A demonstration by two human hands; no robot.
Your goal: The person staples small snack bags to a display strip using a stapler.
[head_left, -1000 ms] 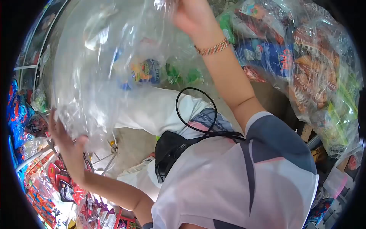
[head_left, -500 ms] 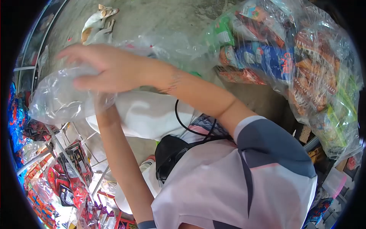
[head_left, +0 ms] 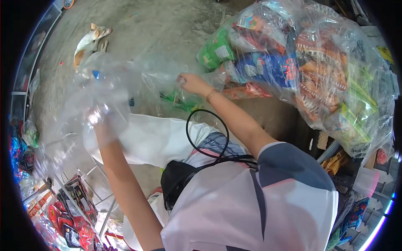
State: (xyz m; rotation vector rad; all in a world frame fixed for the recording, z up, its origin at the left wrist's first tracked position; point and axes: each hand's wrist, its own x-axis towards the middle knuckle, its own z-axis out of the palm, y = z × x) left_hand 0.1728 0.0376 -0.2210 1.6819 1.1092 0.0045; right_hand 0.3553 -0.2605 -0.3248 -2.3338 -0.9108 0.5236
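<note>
A large clear plastic bag (head_left: pixel 71 104) billows in front of me, blurred in places. My right hand (head_left: pixel 193 83) is closed, pinching the bag's edge near the middle of the view. My left hand (head_left: pixel 98 115) is wrapped in the plastic at the bag's left part; glare and blur veil its fingers, which appear closed on the film. Below and behind my right hand lies a green packet (head_left: pixel 180 100) on the floor. A big clear bag filled with snack packets (head_left: pixel 268 69) stands just beyond my right hand.
A dog (head_left: pixel 90 44) lies on the concrete floor (head_left: pixel 159 25) ahead. At lower left, a metal rack (head_left: pixel 79 209) holds red and black packets. A glass-fronted case (head_left: pixel 31 58) lines the left edge. A looped black cable (head_left: pixel 188 134) hangs across my lap.
My right hand has swung right, away from my left, stretching the plastic between them. My left hand has shifted slightly left. The camera view has turned a little.
</note>
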